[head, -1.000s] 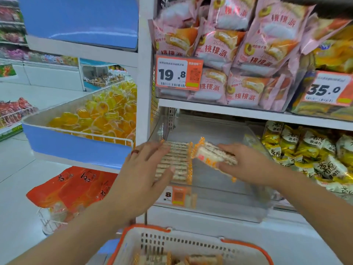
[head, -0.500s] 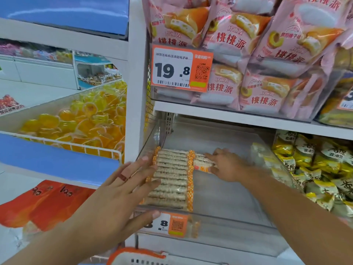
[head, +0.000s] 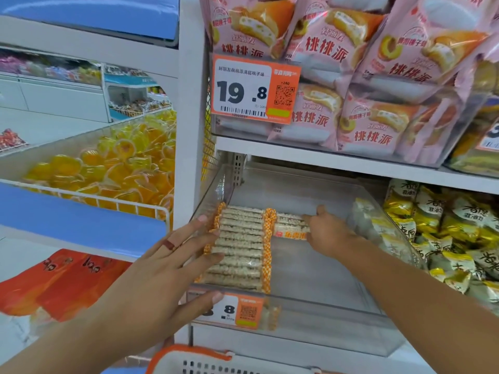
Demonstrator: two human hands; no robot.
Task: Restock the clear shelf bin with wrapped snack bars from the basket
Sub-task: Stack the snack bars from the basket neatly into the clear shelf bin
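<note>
The clear shelf bin (head: 310, 330), at lower centre of the frame, is being filled from its left wall, so bars are being packed into a tidy row (head: 237, 247). That row is being steadied by the left hand (head: 151, 276), fingers spread and straight, nothing gripped. A second column is being started by the right hand (head: 330, 233), curled around one snack bar (head: 290, 228) beside the row. The basket (head: 216, 360) is being cropped at the bottom edge, its contents unseen.

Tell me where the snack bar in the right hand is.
The snack bar lies inside the clear bin, just right of the row of bars, near its back end.
</note>
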